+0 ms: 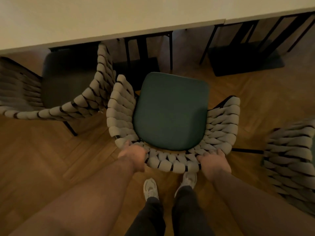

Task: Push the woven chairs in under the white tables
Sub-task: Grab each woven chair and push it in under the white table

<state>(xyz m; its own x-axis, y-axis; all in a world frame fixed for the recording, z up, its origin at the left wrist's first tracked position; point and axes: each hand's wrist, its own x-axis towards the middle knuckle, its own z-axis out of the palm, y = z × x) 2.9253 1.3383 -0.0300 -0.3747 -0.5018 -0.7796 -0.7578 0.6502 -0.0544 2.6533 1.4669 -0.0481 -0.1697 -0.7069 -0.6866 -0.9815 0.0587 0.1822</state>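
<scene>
A: What fills the view?

B: The white tables (119, 16), two set end to end, run along the top from 10 to 2 o'clock. Below them is a herringbone floor (51, 159).

A: And the chair being handled?

B: The middle woven chair (172, 114) stands at centre. Its green seat (170, 108) faces 12 o'clock, and all of it is out on the floor, short of the table edge.

A: What crowds it?

B: The left chair (68, 106) at 9 o'clock has its front under the table. Its woven arm lies just beside the middle chair's arm (touching or not, I cannot tell). The right chair (289, 159) at 3 o'clock stands apart, with a strip of floor between. Under the table at 12 o'clock, a dark base plate (136, 68) with thin legs sits just ahead of the seat's front left corner.

A: Room to move?

B: There is bare floor at 1 o'clock, between that base and another one further right.

A: The hands?

B: The left hand (134, 155) has its fingers curled over the woven back rim at 7 o'clock. The right hand (213, 162) clasps the same rim at 5 o'clock, with the fingers on top. Pale shoes (150, 188) stand just behind the chair.
</scene>
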